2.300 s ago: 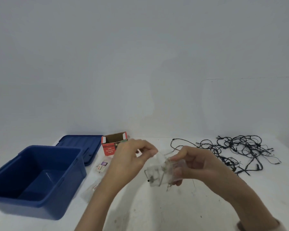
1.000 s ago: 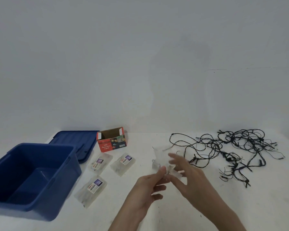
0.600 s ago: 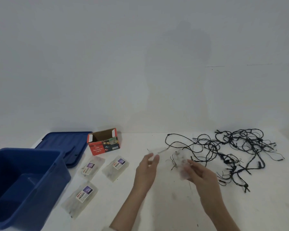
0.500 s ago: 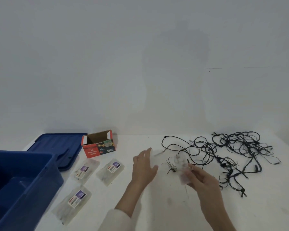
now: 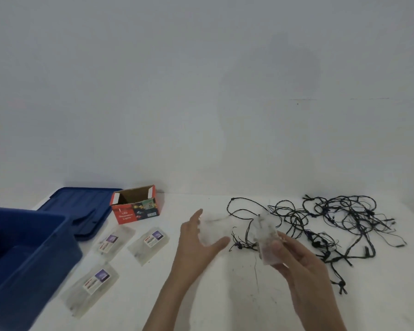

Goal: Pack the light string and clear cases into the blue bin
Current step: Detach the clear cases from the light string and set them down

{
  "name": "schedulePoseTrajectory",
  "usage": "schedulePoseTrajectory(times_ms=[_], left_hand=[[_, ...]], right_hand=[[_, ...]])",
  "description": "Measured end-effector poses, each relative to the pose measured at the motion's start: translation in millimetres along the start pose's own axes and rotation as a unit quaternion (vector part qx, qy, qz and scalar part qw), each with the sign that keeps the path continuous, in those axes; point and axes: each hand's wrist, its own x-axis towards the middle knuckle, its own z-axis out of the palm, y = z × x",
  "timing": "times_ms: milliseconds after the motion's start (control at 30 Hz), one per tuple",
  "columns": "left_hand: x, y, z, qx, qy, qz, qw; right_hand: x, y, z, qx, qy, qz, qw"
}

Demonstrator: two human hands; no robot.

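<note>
The clear plastic case (image 5: 265,235) is held in the R hand (image 5: 301,266), thumb and fingers clamped on its lower end. The upper end projects beyond the fingertips, tilted away from the person. The L hand (image 5: 198,244) is spread, fingers straight, nothing gripped, just left of the case and apart from it. The tangled black light string (image 5: 339,220) lies on the white table (image 5: 225,295), behind and right of the R hand. Three labelled clear cases (image 5: 151,242) lie flat betw. the L hand and the open blue plastic bin (image 5: 34,254) at far left. The blue lid (image 5: 81,211) and red cardboard box (image 5: 135,209) are set behind them.
</note>
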Motion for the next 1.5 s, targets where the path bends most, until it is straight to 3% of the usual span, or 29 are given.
schedulePoseTrajectory(times_ms=[33, 67, 133, 200, 267, 333, 567, 633, 767, 867, 1033, 1100, 1300, 1500], left_hand=[[-15, 11, -4, -0.132, -0.019, -0.042, 0.990], [-28, 19, -8, -0.268, -0.048, -0.077, 0.959], [-48, 25, -14, -0.497, -0.111, -0.124, 0.852], [-63, 30, -19, -0.611, -0.178, -0.133, 0.760], [-74, 33, -20, -0.642, -0.202, -0.127, 0.728], [-82, 40, -19, -0.630, -0.182, -0.124, 0.745], [-97, 53, -19, -0.461, -0.127, -0.071, 0.875], [-99, 51, -21, -0.426, -0.105, -0.063, 0.896], [-103, 44, -29, -0.385, -0.120, -0.040, 0.914], [-107, 50, -30, -0.375, -0.146, -0.021, 0.915], [-116, 74, -22, -0.508, -0.093, -0.027, 0.856], [-120, 83, -16, -0.526, -0.051, -0.041, 0.848], [-124, 90, -3, -0.503, 0.077, -0.064, 0.858], [-130, 94, -1, -0.439, 0.079, -0.042, 0.894]], right_hand=[[-2, -2, 4, 0.036, -0.009, 0.012, 0.999], [-4, -6, 8, 0.067, -0.020, 0.020, 0.997], [-12, -12, 16, 0.107, -0.041, 0.024, 0.993], [-21, -17, 21, 0.126, -0.057, 0.017, 0.990], [-31, -20, 24, 0.127, -0.068, 0.008, 0.990], [-39, -21, 27, 0.109, -0.069, -0.005, 0.992], [-57, -17, 29, -0.034, -0.054, -0.082, 0.995], [-58, -23, 27, -0.009, -0.045, -0.086, 0.995], [-62, -37, 23, 0.089, -0.047, -0.075, 0.992], [-67, -41, 23, 0.093, -0.066, -0.075, 0.991], [-78, -39, 26, -0.016, -0.085, -0.120, 0.989], [-82, -37, 26, -0.040, -0.089, -0.126, 0.987], [-93, -34, 22, -0.109, -0.094, -0.143, 0.979], [-99, -25, 21, -0.235, -0.073, -0.207, 0.947]])
